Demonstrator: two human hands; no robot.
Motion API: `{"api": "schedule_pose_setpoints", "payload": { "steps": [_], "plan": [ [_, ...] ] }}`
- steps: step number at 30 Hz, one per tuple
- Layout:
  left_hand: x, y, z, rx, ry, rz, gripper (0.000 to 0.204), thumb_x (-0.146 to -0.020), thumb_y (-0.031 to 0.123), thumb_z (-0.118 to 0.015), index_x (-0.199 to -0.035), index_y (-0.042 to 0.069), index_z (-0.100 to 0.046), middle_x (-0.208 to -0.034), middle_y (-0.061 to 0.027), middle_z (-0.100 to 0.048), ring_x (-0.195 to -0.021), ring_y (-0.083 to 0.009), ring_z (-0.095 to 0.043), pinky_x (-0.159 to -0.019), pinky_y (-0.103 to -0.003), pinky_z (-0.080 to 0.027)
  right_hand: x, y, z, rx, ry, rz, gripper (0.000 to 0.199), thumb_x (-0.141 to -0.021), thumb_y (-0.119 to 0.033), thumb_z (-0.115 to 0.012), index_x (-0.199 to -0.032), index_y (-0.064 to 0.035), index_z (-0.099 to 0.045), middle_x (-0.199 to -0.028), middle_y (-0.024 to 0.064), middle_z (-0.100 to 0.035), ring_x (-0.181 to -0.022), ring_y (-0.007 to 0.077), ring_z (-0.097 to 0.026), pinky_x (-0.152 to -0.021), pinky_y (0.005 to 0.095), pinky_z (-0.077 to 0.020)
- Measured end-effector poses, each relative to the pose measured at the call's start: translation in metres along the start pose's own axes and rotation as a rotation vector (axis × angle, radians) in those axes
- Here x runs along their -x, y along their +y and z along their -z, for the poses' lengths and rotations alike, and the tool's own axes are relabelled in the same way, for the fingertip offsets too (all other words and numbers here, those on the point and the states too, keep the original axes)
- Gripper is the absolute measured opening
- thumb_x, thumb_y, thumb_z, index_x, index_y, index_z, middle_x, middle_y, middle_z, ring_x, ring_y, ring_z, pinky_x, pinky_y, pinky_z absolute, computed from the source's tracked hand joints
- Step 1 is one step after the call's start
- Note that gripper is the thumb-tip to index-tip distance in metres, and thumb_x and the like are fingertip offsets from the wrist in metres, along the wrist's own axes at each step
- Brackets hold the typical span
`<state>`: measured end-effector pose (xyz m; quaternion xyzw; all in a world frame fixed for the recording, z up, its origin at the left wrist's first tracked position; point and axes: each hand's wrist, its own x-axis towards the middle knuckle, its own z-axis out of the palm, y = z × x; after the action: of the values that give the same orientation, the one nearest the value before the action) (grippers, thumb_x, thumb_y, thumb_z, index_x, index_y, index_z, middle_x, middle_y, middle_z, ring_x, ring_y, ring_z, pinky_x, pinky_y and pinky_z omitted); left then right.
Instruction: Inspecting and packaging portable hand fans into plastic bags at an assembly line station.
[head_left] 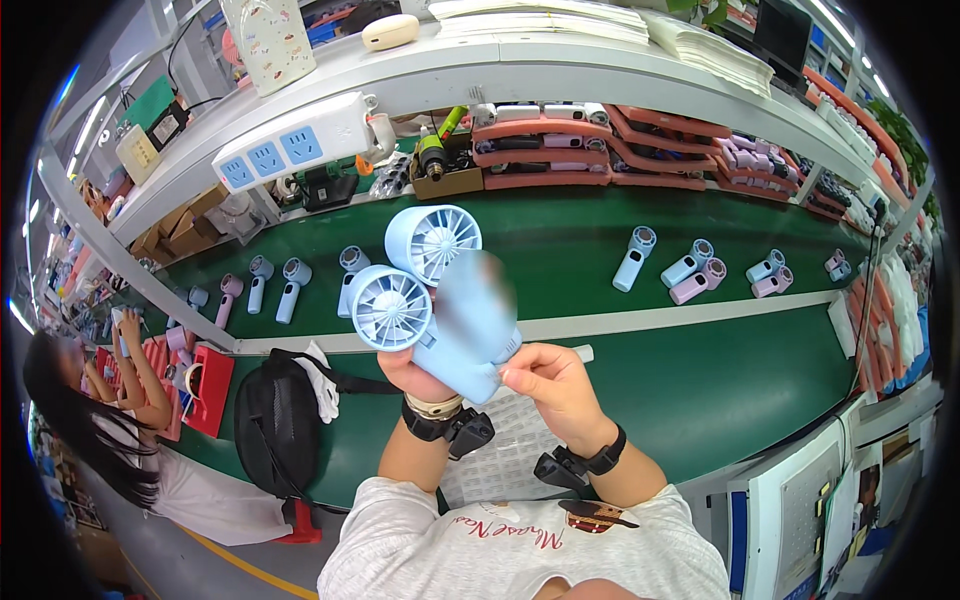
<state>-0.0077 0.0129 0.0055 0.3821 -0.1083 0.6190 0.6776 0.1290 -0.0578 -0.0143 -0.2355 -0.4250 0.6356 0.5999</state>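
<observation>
Light blue handheld fans (392,309) are bunched together in front of me, over the near side of the green bench. Two round, slatted fan heads show clearly; a blurred patch hides part of the blue body beside them, so I cannot count the fans. From below left, my left hand (413,374) is closed round the handles. At the lower right end of the handles, my right hand (552,387) has thumb and forefinger pinched against the blue casing. Under my wrists lies a sheet of small pale labels (503,440).
Blue and pink fans (289,290) stand along the green belt (560,270) on both sides. A black backpack (275,425) lies left of me. Above runs a shelf with a power strip (293,142). Pink trays (540,150) are stacked behind. Another person (150,440) works at far left.
</observation>
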Motion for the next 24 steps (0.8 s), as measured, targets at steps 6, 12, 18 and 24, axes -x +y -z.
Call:
{"api": "schedule_pose_setpoints", "payload": {
  "steps": [6,12,18,24],
  "plan": [
    [0.002,-0.001,0.000,-0.003,0.022,0.031,0.066,-0.069,0.045,-0.061,-0.125,0.010,-0.052,-0.133,-0.0336,-0.039,-0.110,-0.0467,-0.053,-0.084,-0.053,-0.051,-0.001,-0.003,-0.002,0.058,-0.020,-0.108,0.009,-0.084,-0.008,-0.068,-0.089,-0.0005,-0.068,-0.086,0.0037,-0.066,-0.082,0.0088,-0.060,-0.078,0.0235,-0.0464],
    [0.003,-0.001,0.001,-0.047,0.028,0.038,0.068,-0.069,0.045,-0.061,-0.127,0.011,-0.050,-0.133,-0.0333,-0.039,-0.110,-0.0463,-0.053,-0.084,-0.052,-0.051,-0.001,-0.001,-0.003,0.074,0.003,-0.133,0.009,-0.084,-0.008,-0.068,-0.089,0.0002,-0.067,-0.088,0.0044,-0.067,-0.084,0.0092,-0.061,-0.079,0.0238,-0.0468],
    [0.003,-0.002,0.003,-0.065,-0.005,0.013,0.066,-0.070,0.045,-0.060,-0.126,0.011,-0.050,-0.133,-0.0331,-0.039,-0.109,-0.0457,-0.053,-0.084,-0.052,-0.051,0.002,0.014,-0.011,0.162,0.112,0.026,0.009,-0.082,-0.008,-0.071,-0.086,-0.0017,-0.066,-0.073,-0.0027,-0.057,-0.067,0.0043,-0.050,-0.068,0.0212,-0.0415],
    [0.004,-0.006,0.001,-0.042,0.040,0.012,0.063,-0.070,0.044,-0.059,-0.123,0.012,-0.052,-0.133,-0.0325,-0.040,-0.110,-0.0453,-0.053,-0.086,-0.053,-0.049,0.003,0.024,-0.021,0.399,0.239,0.255,0.015,-0.080,-0.002,-0.071,-0.077,-0.0033,-0.057,-0.069,-0.0033,-0.052,-0.064,0.0041,-0.044,-0.063,0.0194,-0.0374]
  ]
}}
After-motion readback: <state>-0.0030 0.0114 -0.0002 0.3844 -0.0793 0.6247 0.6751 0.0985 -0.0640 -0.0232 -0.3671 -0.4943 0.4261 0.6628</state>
